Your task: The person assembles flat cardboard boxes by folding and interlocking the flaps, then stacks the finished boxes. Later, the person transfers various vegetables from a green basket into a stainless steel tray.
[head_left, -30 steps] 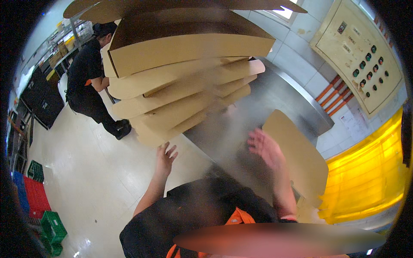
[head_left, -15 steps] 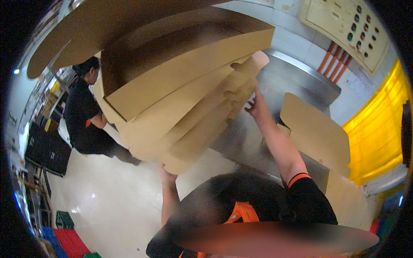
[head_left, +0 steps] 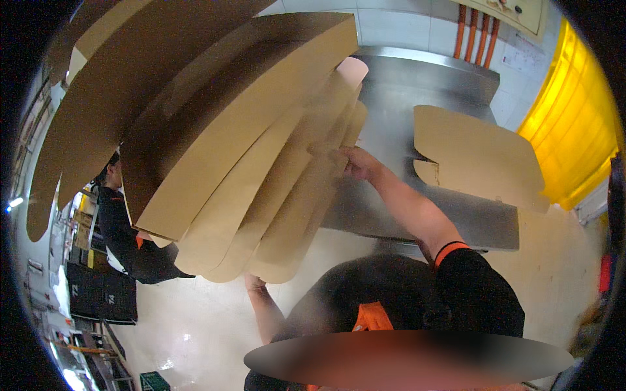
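Observation:
A large brown cardboard box [head_left: 254,120] is up in the air before me, tilted, with its flaps spread. The lower flaps fan toward me and have rounded ends. Near their slots, my right hand [head_left: 357,163] has its fingers closed on the edge of a flap. My left hand [head_left: 255,284] is at the bottom edge of the lower flaps, gripping from below, its fingers largely hidden behind the cardboard. A separate flat cardboard piece [head_left: 479,153] with a cut notch lies on the steel table [head_left: 381,98] to the right.
Beyond the box at left, a person [head_left: 120,228] in dark clothes is partly hidden by it. Black crates [head_left: 101,293] stand on the floor nearby. A yellow curtain [head_left: 574,124] hangs at right; orange pipes [head_left: 476,36] run down the tiled wall.
The box has swung left and tilted more steeply in my view. My right hand, spread beside the flaps before, has closed on a flap edge. My left hand stays at the lower edge.

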A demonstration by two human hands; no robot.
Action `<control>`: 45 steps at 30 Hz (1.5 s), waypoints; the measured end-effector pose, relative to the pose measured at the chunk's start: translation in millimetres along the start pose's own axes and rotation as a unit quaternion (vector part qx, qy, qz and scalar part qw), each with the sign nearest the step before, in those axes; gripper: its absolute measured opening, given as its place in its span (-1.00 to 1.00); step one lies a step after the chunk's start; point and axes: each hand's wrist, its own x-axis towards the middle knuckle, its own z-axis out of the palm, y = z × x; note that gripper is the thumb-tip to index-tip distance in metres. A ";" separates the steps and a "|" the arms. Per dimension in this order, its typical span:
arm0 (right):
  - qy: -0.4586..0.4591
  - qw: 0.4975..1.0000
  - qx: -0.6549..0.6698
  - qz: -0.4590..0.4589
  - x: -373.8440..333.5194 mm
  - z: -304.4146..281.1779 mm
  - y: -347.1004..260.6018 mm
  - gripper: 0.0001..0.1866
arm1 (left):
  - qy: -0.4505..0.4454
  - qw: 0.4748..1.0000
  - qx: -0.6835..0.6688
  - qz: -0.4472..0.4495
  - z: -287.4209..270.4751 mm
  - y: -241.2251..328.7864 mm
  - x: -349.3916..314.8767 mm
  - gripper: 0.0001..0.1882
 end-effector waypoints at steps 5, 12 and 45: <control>0.024 0.998 -0.064 -0.012 -2.5 -7.0 7.9 -0.66 | 0.004 0.999 -0.028 -0.022 3.0 2.9 -23.8 -0.57; 0.017 0.998 -0.032 -0.041 -43.1 36.1 6.0 -0.62 | 0.008 0.999 -0.033 -0.029 11.4 11.4 -26.8 -0.56; -0.006 0.879 -0.387 -0.278 -133.2 25.6 -48.0 -0.57 | 0.009 0.991 -0.133 0.001 47.8 72.7 -110.9 -0.52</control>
